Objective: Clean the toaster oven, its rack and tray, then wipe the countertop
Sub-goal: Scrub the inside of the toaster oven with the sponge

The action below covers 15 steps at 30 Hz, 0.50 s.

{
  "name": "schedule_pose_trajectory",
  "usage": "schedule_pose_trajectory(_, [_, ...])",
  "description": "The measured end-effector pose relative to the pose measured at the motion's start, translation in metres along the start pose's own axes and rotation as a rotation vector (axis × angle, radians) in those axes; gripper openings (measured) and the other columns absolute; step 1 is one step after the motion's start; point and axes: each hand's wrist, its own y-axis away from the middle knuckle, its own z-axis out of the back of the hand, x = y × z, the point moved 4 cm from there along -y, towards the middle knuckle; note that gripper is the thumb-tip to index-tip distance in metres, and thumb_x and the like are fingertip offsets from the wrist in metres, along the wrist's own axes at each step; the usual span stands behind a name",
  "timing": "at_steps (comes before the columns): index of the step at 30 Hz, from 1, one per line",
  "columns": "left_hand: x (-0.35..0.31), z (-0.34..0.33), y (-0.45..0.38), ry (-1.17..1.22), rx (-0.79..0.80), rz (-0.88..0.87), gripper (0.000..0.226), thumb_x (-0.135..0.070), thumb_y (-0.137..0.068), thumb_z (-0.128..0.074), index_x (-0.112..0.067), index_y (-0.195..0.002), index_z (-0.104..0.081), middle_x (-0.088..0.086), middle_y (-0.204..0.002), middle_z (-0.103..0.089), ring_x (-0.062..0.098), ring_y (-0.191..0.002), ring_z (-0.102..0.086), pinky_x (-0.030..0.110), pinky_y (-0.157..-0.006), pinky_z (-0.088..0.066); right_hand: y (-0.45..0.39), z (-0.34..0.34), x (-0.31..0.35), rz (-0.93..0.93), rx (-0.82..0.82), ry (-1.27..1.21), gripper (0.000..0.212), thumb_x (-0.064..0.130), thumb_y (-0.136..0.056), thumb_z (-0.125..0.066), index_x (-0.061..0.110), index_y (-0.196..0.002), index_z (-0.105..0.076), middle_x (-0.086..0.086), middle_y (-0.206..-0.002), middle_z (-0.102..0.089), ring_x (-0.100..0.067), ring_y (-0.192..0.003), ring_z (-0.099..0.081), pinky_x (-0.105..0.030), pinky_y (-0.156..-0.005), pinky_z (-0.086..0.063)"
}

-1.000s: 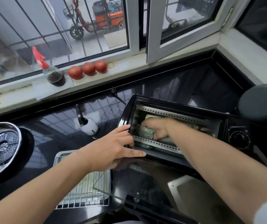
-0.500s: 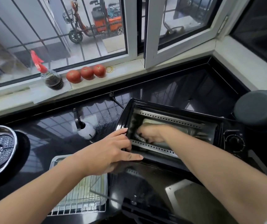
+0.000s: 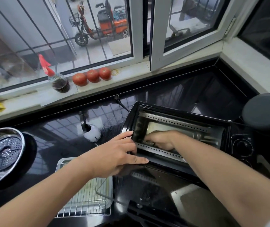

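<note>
Toaster oven [image 3: 180, 138], black, sits at about 3 o'clock on the glossy black desk [image 3: 62, 128], door [image 3: 149, 189] dropped open toward the viewer. No brand or lettering readable on it; the markings round the dials [image 3: 243, 147] at its right end are too blurred to make out.

Right hand [image 3: 159, 140] is inside the cavity, at the left end of the floor, fingers curled over a small grey scrubbing pad [image 3: 148, 143], mostly hidden beneath them. Left hand [image 3: 116, 157] braces the oven's left front edge: fingers straight and spread flat along the frame, thumb lying along the lower lip.

At 7 o'clock from the oven, wire rack [image 3: 85, 202] lies on the metal tray [image 3: 62, 163], both on the desk just left of the open door.

Further out at 9 o'clock, a white spray bottle [image 3: 92, 134] with black trigger stands on the desk. At far 9 o'clock, a steel bowl [image 3: 1, 154] holding a perforated steamer insert. At 2 o'clock, a dark round pot [image 3: 266, 110].

On the windowsill [image 3: 131, 74] at 11 o'clock: three tomatoes [image 3: 92, 75] in a row, a bottle of dark liquid [image 3: 59, 81] with red spray head, no label legible. Beyond the barred window, an orange scooter [image 3: 101, 28].
</note>
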Motion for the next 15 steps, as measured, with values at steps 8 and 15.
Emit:
schedule_pose_trajectory(8, [0.004,-0.001,-0.003,-0.008,-0.03,0.004,0.078,-0.008,-0.087,-0.067,-0.045,-0.152,-0.046,-0.007,-0.119,-0.059,0.018,-0.12,-0.054,0.047,-0.129,-0.008,0.008,0.001,0.009,-0.009,0.135,-0.044,0.039,0.03,-0.1,-0.044,0.013,-0.134,-0.054,-0.013,-0.133,-0.059,-0.03,-0.111,-0.062,-0.048,-0.106,-0.046])
schedule_pose_trajectory(15, [-0.004,0.002,0.001,0.029,-0.067,0.029,0.078,-0.003,-0.083,-0.064,-0.04,-0.15,-0.051,-0.005,-0.108,-0.056,0.019,-0.112,-0.054,0.046,-0.129,-0.007,0.005,0.007,0.011,-0.025,0.042,0.039,0.045,0.037,-0.083,-0.058,0.023,-0.125,-0.055,-0.004,-0.123,-0.056,-0.025,-0.103,-0.058,-0.049,-0.104,-0.046])
